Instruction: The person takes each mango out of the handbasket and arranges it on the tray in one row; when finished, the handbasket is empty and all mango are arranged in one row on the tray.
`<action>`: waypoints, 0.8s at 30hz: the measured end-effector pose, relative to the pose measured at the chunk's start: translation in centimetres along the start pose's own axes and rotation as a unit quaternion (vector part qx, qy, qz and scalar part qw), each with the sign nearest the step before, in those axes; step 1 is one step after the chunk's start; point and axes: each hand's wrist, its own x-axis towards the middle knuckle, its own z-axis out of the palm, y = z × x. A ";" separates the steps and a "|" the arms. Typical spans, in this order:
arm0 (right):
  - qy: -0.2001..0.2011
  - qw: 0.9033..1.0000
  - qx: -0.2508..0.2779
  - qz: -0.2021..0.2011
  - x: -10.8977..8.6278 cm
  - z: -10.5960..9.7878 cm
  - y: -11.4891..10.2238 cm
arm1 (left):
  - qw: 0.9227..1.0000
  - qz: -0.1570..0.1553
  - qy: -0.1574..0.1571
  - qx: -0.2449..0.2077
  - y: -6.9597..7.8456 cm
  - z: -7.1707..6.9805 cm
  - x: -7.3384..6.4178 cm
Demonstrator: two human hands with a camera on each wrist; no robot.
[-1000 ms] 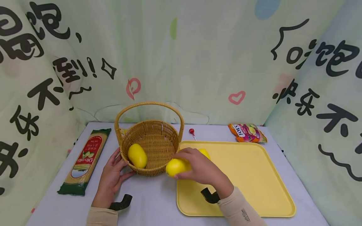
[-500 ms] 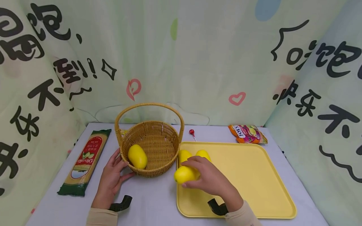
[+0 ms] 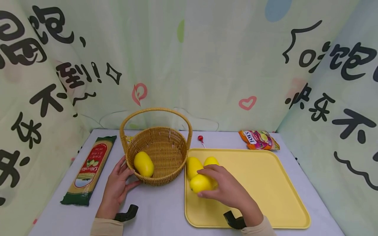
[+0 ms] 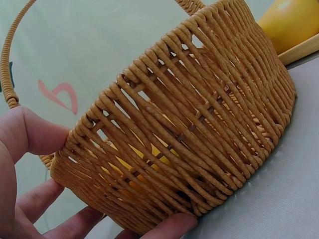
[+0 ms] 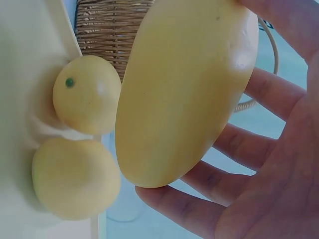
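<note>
In the head view, a wicker basket point(image 3: 168, 157) with a tall handle stands on the table, one yellow mango point(image 3: 143, 164) lying inside it. My left hand point(image 3: 116, 188) holds the basket's near left side; the left wrist view shows the thumb point(image 4: 42, 132) on the rim and fingertips lower on the woven wall. My right hand point(image 3: 228, 190) grips another mango point(image 5: 184, 94) between thumb and fingers, over the left part of the yellow tray point(image 3: 254, 196). Just behind it, two more mangoes, one at the tray's left edge point(image 3: 193, 165) and one beside it point(image 3: 211, 161), are partly covered.
A green-ended noodle packet point(image 3: 90, 170) lies left of the basket. Behind the tray are a red lollipop point(image 3: 200, 138) and an orange snack bag point(image 3: 259, 140). A small yellow item point(image 3: 129, 138) is mostly hidden behind the basket. Printed curtains point(image 3: 212, 65) enclose the table.
My right hand has moved right and slightly nearer with its mango, away from the basket, uncovering a mango on the tray. The left hand and basket stay put.
</note>
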 end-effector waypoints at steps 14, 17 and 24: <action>0.038 0.999 0.000 0.018 -0.7 -1.4 2.1 | 1.000 0.004 -0.004 0.002 0.0 0.1 0.0; 0.047 0.999 0.001 0.016 -0.7 -1.7 2.5 | 1.000 0.005 -0.004 0.003 -0.1 0.1 0.0; 0.068 0.998 -0.004 0.010 -0.7 -2.3 3.4 | 1.000 0.006 -0.004 0.002 0.1 0.1 -0.2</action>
